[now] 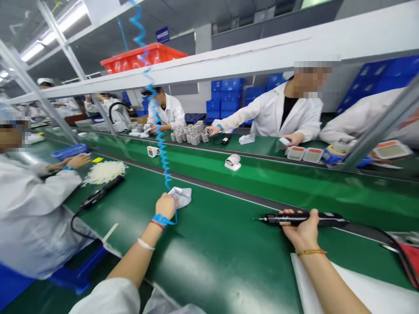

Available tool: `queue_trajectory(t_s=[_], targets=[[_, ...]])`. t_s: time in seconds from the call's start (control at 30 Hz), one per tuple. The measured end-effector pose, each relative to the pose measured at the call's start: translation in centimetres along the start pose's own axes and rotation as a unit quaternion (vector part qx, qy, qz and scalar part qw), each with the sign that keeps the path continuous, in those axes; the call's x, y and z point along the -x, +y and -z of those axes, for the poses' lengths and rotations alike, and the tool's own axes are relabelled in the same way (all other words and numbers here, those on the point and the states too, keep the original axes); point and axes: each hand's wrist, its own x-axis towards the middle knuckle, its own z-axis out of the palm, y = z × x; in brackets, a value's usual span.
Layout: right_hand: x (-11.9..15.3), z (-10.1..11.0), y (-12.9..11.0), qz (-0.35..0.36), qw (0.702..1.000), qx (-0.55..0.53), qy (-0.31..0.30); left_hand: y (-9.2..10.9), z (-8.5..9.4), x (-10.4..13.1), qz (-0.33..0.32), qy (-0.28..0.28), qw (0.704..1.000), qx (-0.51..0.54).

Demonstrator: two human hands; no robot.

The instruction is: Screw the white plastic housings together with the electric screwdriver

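Note:
My right hand (303,229) is wrapped round a black electric screwdriver (307,219), its thin bit pointing left above the green table (225,235). Its cable runs off to the right. Farther left, my left hand (166,206) touches a crinkled clear plastic bag (182,197) near the table's far edge; its fingertips are hidden, so their grip cannot be made out. A blue wristband (161,219) with a coiled blue cord circles my left wrist.
Beyond the table edge, a green conveyor (199,170) carries a rolled cuff (233,161) and a small white device (153,151). At left lie a pile of small white parts (106,172), another screwdriver (102,192) and a person's hands. A white sheet (356,288) lies at lower right.

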Motion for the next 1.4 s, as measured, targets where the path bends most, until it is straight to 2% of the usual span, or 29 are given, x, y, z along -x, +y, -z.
queue_trajectory(t_s=[0.13, 0.37, 0.53, 0.63, 0.7, 0.8, 0.93, 1.03, 1.1, 1.17, 1.4], targets=[[-0.3, 0.0, -0.2, -0.006, 1.0, 0.021, 0.007, 0.9, -0.6, -0.6, 0.026, 0.002, 1.0, 0.009], [0.2, -0.1, 0.0, 0.013, 1.0, 0.024, 0.0, 0.1, -0.8, -0.6, 0.042, 0.045, 0.997, 0.043], [0.1, -0.2, 0.0, 0.01, 1.0, 0.013, 0.003, -0.4, 0.1, -1.0, 0.042, 0.081, 0.992, 0.082], [-0.1, -0.3, -0.1, -0.001, 1.0, 0.014, 0.005, 0.3, 0.9, -1.1, 0.03, 0.107, 0.987, 0.116], [0.0, -0.4, -0.2, 0.002, 1.0, 0.016, 0.012, 2.1, 1.1, -1.1, 0.002, 0.117, 0.982, 0.146], [0.5, -0.5, -0.2, -0.003, 1.0, 0.009, 0.005, 7.2, 0.2, -0.9, -0.093, 0.093, 0.968, 0.212], [1.1, -0.3, -0.2, -0.009, 1.0, -0.008, -0.017, 15.6, -1.9, 0.0, -0.241, -0.022, 0.908, 0.343], [1.2, -0.2, -0.2, -0.006, 1.0, -0.02, -0.018, 20.1, -3.1, 0.3, -0.268, -0.094, 0.866, 0.412], [1.2, -0.1, -0.2, -0.002, 0.999, -0.025, -0.02, 21.6, -3.8, 0.2, -0.279, -0.114, 0.851, 0.431], [1.2, -0.1, 0.0, 0.0, 0.999, -0.029, -0.021, 22.3, -4.4, 0.0, -0.298, -0.112, 0.843, 0.433], [1.3, -0.3, 0.6, -0.004, 0.999, -0.035, -0.002, 22.2, -5.2, 0.0, -0.308, -0.105, 0.842, 0.43]])
